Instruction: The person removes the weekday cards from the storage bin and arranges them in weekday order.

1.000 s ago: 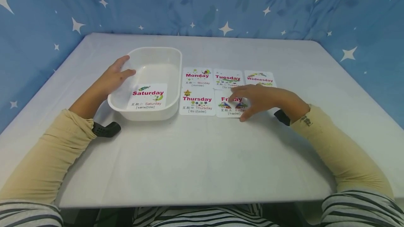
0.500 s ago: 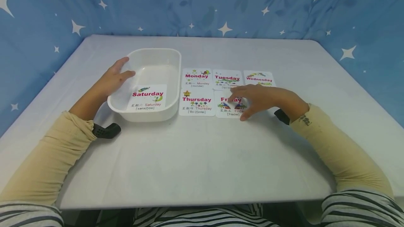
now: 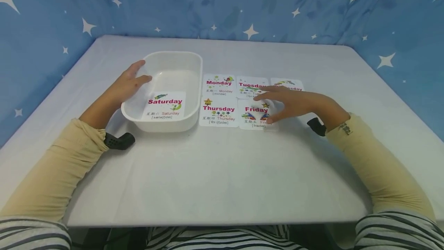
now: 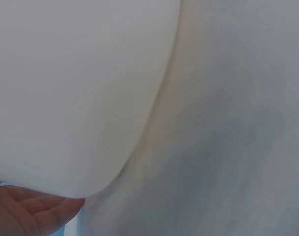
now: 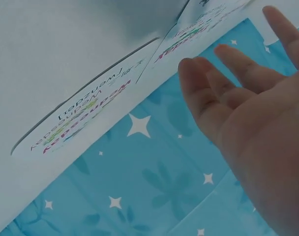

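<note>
My left hand (image 3: 126, 86) grips the left rim of a white plastic tub (image 3: 173, 126), thumb on the inner side. In the left wrist view, its fingers (image 4: 53, 216) lie against the outside of the tub. A Saturday card (image 3: 165, 107) lies inside, toward the near end. My right hand (image 3: 295, 101) hovers over the Friday card (image 3: 254, 117) with fingers spread, holding nothing. Friday lies beside the Thursday card (image 3: 218, 117). Behind them lie the Monday card (image 3: 218, 84), Tuesday card (image 3: 250, 82) and Wednesday card (image 3: 295, 84), the last two partly hidden by the right hand.
A white cloth covers the table (image 3: 215, 176), its near edge in front of the person's striped clothing. A blue curtain (image 3: 229, 3) with white stars hangs behind the far edge. Black wrist devices sit at both wrists. The tub stands just left of the cards.
My right hand has lifted off the Friday card and shifted slightly to the right, uncovering more of that card. The left hand and the tub stay put.
</note>
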Action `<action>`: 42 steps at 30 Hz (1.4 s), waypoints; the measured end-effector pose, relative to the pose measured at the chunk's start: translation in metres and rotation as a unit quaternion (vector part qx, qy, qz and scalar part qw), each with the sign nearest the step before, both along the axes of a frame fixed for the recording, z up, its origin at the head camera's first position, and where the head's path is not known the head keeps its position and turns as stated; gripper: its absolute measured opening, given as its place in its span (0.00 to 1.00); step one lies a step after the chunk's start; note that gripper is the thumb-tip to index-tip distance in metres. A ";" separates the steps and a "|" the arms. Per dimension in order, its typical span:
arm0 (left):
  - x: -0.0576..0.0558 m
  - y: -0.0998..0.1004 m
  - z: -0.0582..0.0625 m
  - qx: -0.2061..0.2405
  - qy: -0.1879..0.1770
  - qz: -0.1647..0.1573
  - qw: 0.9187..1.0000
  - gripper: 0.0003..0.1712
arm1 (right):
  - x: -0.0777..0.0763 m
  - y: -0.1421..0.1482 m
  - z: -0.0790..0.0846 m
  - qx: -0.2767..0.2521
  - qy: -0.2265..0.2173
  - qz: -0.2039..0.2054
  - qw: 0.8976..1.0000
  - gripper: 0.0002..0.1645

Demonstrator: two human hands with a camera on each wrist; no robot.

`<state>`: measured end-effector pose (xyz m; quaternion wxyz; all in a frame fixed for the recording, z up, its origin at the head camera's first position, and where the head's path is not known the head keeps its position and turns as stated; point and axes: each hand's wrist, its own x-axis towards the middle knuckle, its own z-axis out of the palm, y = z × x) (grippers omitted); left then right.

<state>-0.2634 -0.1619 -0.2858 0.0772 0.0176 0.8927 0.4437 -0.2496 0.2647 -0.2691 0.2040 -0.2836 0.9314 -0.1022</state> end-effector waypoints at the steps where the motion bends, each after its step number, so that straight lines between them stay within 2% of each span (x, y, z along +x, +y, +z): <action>1: 0.000 0.000 0.000 0.000 0.002 -0.001 1.000 0.40 | -0.001 0.000 0.000 -0.005 0.003 -0.005 1.000 0.46; 8: -0.001 0.000 0.001 0.002 -0.003 0.003 1.000 0.40 | -0.006 -0.004 -0.009 -0.002 0.024 -0.024 0.999 0.53; 14: 0.000 0.000 0.002 0.005 -0.002 0.002 1.000 0.40 | -0.012 -0.026 -0.007 -0.004 0.085 -0.005 0.996 0.53; 18: 0.000 -0.001 0.004 0.006 0.000 0.000 1.000 0.40 | -0.019 -0.064 0.008 -0.020 0.113 0.020 0.993 0.54; 22: 0.001 -0.002 0.004 0.015 -0.005 0.001 1.000 0.40 | -0.022 -0.120 0.026 -0.049 0.125 0.055 0.989 0.54; 24: 0.000 0.000 0.003 0.022 -0.009 -0.001 1.000 0.40 | -0.021 -0.149 0.032 -0.046 0.119 0.074 0.989 0.55; 27: -0.002 0.005 0.001 0.020 -0.010 -0.007 1.000 0.40 | -0.021 -0.187 0.033 -0.016 0.099 0.100 0.990 0.56; 31: -0.003 0.008 -0.002 0.011 -0.004 -0.018 1.000 0.41 | -0.022 -0.222 0.022 0.056 0.052 0.115 0.990 0.58; 34: -0.003 0.006 -0.003 0.001 0.002 -0.016 1.000 0.40 | -0.023 -0.235 0.012 0.118 0.027 0.111 0.986 0.61; 37: -0.004 0.003 -0.002 -0.002 0.007 -0.009 1.000 0.40 | -0.022 -0.241 0.005 0.156 0.020 0.098 0.983 0.61; 39: -0.004 0.001 -0.003 0.003 0.006 -0.009 1.000 0.40 | -0.022 -0.244 0.003 0.165 0.018 0.084 0.983 0.61; 42: -0.004 0.001 -0.002 0.007 0.005 -0.009 1.000 0.40 | -0.022 -0.245 0.002 0.169 0.021 0.084 0.982 0.58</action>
